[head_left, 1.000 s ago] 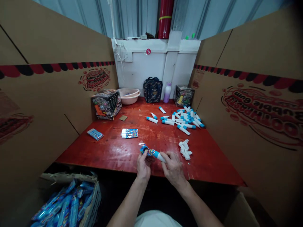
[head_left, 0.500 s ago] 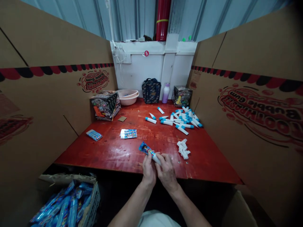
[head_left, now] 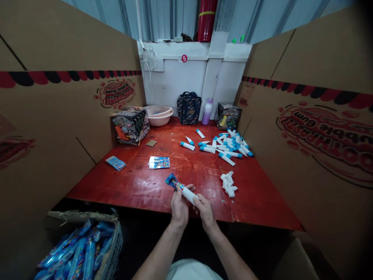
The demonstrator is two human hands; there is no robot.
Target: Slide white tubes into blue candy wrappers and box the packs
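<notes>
Between my hands, over the front of the red table, is a white squeeze tube (head_left: 190, 195) lying at a slant. A shiny blue printed wrapper sleeve (head_left: 171, 180) covers its far left end. My left hand (head_left: 180, 208) grips the tube around the wrapped part, thumb on top and fingertips showing behind it. My right hand (head_left: 206, 212) pinches the bare white near end. Farther back to the right lies a loose pile of white tubes with blue caps (head_left: 230, 146). A stack of flat printed wrappers (head_left: 159, 162) lies left of the held tube.
Crumpled white scraps (head_left: 229, 184) lie right of my hands. Another flat blue packet (head_left: 115, 162) is at the left. An open carton (head_left: 116, 237) of blue wrapped tubes stands below the table's left edge. Display boxes (head_left: 131, 126), pink basins (head_left: 159, 118), a bag (head_left: 189, 109) and a purple bottle (head_left: 207, 112) stand behind.
My right hand has slid down toward the tube's near end, so more white tube shows. The wrapped end has shifted slightly left. The camera view has tilted a little.
</notes>
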